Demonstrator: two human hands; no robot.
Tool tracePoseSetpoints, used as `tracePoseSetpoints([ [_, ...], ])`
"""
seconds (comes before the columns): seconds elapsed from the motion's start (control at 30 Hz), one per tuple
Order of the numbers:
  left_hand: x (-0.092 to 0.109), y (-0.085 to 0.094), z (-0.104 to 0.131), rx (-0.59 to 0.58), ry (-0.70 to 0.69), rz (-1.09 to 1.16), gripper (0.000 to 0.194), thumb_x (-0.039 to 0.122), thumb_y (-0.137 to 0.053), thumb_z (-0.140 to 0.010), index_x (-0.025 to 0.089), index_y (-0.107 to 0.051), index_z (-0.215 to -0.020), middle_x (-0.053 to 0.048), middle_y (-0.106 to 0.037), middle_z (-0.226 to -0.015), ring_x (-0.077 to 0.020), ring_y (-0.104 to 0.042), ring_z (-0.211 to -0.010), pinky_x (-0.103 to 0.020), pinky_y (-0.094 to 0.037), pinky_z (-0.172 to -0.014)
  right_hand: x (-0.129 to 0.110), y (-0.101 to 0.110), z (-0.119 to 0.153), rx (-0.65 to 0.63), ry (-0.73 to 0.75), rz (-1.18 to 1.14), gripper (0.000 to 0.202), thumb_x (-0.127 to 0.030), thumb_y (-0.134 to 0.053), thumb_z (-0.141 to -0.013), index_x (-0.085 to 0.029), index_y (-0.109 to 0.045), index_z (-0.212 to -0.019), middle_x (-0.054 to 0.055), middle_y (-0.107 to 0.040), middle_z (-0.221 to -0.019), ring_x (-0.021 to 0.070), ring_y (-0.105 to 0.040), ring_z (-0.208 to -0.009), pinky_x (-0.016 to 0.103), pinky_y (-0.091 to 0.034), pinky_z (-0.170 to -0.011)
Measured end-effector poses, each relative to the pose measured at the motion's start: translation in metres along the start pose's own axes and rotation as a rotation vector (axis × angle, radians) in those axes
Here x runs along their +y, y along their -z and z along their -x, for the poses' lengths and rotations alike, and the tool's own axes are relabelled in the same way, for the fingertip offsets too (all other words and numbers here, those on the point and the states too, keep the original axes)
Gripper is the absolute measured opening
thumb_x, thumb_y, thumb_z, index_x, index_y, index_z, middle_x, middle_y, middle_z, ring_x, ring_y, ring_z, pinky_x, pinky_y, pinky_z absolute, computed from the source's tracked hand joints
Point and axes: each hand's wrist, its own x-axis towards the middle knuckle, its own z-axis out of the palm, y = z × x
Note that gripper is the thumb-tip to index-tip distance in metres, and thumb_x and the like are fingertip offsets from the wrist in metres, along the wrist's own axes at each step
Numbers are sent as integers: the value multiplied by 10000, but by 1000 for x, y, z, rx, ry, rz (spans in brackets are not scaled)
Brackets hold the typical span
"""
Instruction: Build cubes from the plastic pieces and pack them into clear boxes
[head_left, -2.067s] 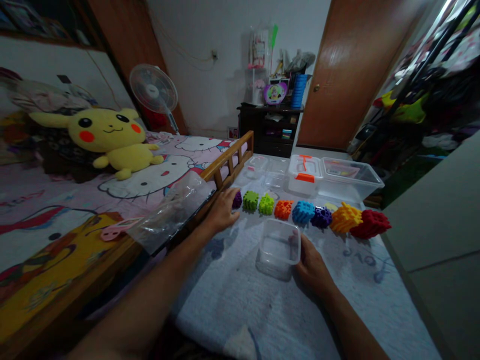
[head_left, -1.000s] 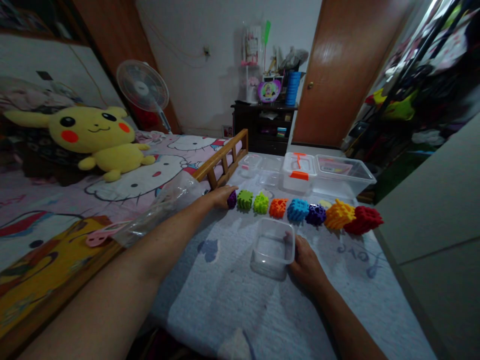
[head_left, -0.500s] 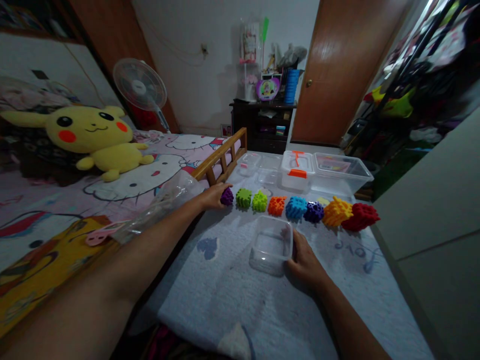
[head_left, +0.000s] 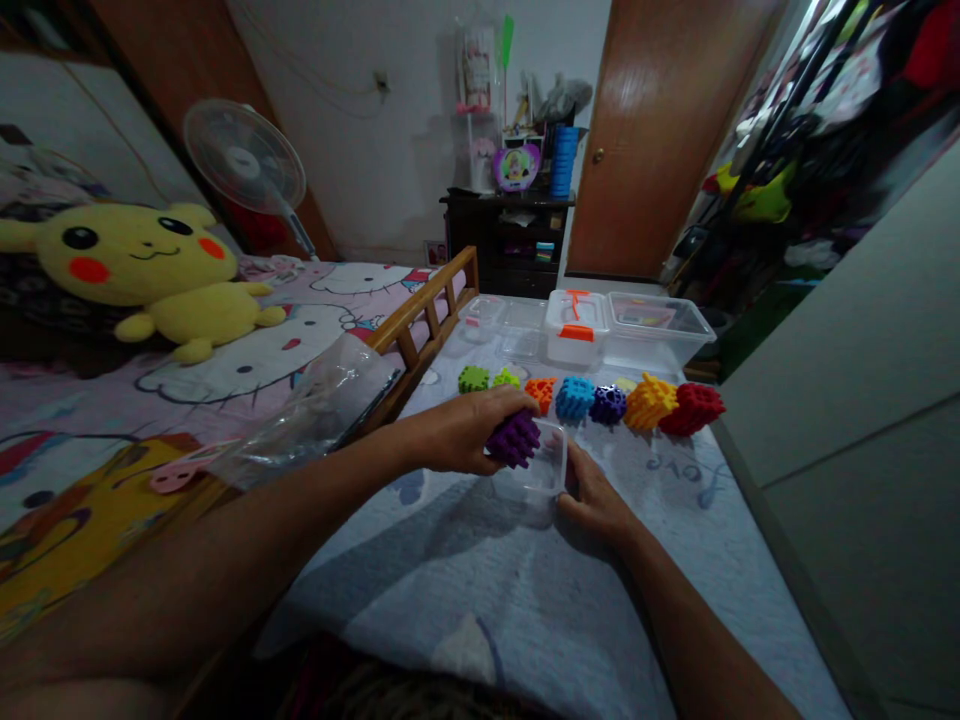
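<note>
My left hand (head_left: 472,428) grips a purple block bundle (head_left: 514,438) above the left part of a clear plastic container (head_left: 536,485). The fingers of my right hand (head_left: 592,492) hold that container by its right wall. Behind it runs a row of coloured bundles: green (head_left: 474,379), lime (head_left: 507,378), orange (head_left: 540,393), light blue (head_left: 575,399), dark blue (head_left: 608,404), yellow-orange (head_left: 651,402) and red (head_left: 691,409). My left hand covers part of the container's rim.
Clear boxes, one with orange latches (head_left: 576,332), stand at the far end of the blue-grey cloth (head_left: 465,580). A wooden rail (head_left: 420,320) borders the left side, with a plastic bag (head_left: 307,410) beside it. A yellow plush toy (head_left: 172,270) lies on the bed.
My left hand has lifted the purple bundle from the left end of the row and brought it right and nearer, over the container. My right hand still holds the container. The view has shifted slightly.
</note>
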Motion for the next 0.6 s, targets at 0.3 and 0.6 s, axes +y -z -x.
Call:
tracePoseSetpoints([
  [0.3,-3,-31,-26,-96,4,-15,574,102,-731,-614,208,-572,-1155,-68,-632,-1099,-262,-618,-1014,-347,-484,-887,1,-1,-3,3,39,-48,830,-188,-556,-705,-183,-373,-1514,126,-523,-1461,321,-491,-1327,509,-370,-1131],
  [0.6,-10,-32,-41,-264,-57,-151,555,85,-714,-627,214,-584,-1151,-82,-624,-1112,-272,-631,-991,-330,-494,-828,-3,2,-6,-25,54,-80,833,-198,-576,-713,-196,-355,-1516,123,-521,-1470,314,-499,-1320,507,-364,-1131],
])
